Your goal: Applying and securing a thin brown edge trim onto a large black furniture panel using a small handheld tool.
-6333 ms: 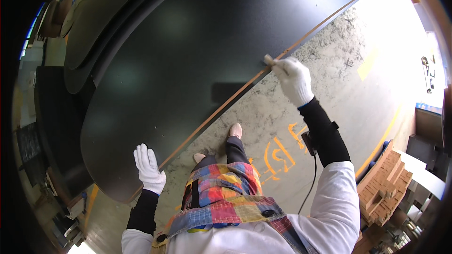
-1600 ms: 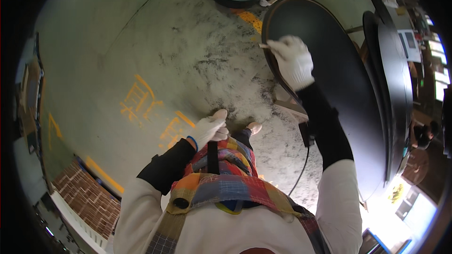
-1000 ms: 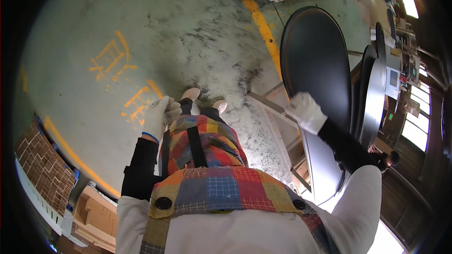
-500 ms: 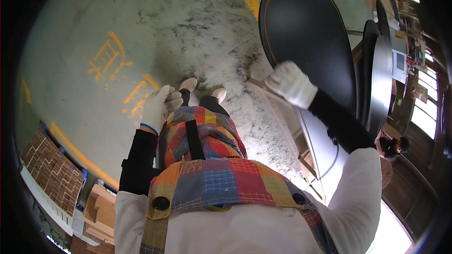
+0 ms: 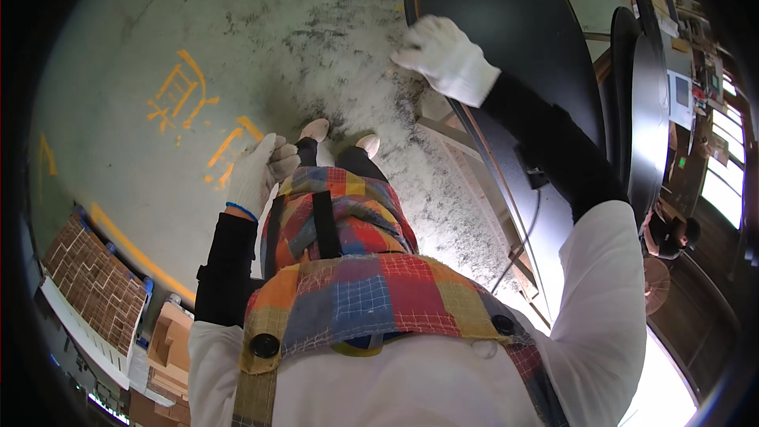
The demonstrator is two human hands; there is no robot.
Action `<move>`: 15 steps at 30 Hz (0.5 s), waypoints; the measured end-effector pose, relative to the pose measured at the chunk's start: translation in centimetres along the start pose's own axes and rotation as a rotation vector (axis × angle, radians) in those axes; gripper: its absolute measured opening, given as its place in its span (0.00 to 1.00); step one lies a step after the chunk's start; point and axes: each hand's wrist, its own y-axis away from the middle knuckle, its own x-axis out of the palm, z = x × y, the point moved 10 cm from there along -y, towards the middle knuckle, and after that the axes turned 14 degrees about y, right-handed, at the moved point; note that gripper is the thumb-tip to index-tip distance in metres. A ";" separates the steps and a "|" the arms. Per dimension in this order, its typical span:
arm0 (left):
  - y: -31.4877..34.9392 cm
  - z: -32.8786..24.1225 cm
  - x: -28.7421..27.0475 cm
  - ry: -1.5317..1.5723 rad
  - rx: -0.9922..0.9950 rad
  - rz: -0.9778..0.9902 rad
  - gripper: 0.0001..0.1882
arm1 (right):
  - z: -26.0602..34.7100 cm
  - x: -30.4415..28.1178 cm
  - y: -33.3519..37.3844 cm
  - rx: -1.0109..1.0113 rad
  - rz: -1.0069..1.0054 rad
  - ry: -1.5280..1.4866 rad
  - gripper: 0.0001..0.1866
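Note:
A large black oval panel (image 5: pixel 506 8) with a thin brown line along its rim lies to my right. At its left edge is my right hand (image 5: pixel 447 63) in a white knit glove, with fingers bent and closed together. Its fingertips reach past the rim; what they hold, if anything, is hidden, and the hand is slightly blurred. My left hand (image 5: pixel 261 166), gloved in white with a blue cuff, stays low beside my checked apron (image 5: pixel 348 285). Its fingers are curled in, and nothing shows between them.
Below the panel stands a wooden frame (image 5: pixel 451 134), with a dark cable (image 5: pixel 528 241) hanging nearby. More black rounded panels (image 5: pixel 644 103) stand farther right. A person (image 5: pixel 668 233) is beyond them. Stacked brown pieces (image 5: pixel 95 277) and cardboard boxes (image 5: pixel 170 340) sit at lower left. Yellow markings (image 5: pixel 182 95) cover the floor.
My right hand has moved up and left along the panel's edge, its arm stretching farther out. The panel sits higher and slightly left in view. My left hand has barely shifted.

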 end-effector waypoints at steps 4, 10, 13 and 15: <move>0.6 1.3 0.2 0.044 0.017 -0.002 0.18 | 4.0 -0.4 9.8 -0.092 0.026 -0.041 0.21; 0.9 3.6 0.3 0.053 -0.021 -0.024 0.15 | 10.8 3.1 22.9 -0.149 0.523 -0.125 0.10; 1.0 3.9 1.0 0.051 -0.015 -0.002 0.13 | 8.4 0.4 17.6 -0.151 0.471 0.135 0.08; 1.1 4.0 2.1 0.023 -0.022 0.028 0.12 | 4.5 -4.3 12.4 0.024 -0.077 0.055 0.14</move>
